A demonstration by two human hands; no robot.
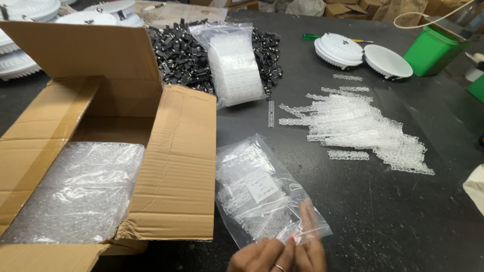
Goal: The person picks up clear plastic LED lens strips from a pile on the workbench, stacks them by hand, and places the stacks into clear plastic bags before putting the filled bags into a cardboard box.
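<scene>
Clear bag [262,194] of plastic strips pinched at its seal by both hands, left [259,257] and right [308,247], beside box [171,166] on table [393,216].

I see my hands [282,254] at the near edge, on the small clear bag of plastic strips [259,194]. Left of it stands the open cardboard box [171,166]; behind and right lies the loose heap of clear strips [363,128].
</scene>
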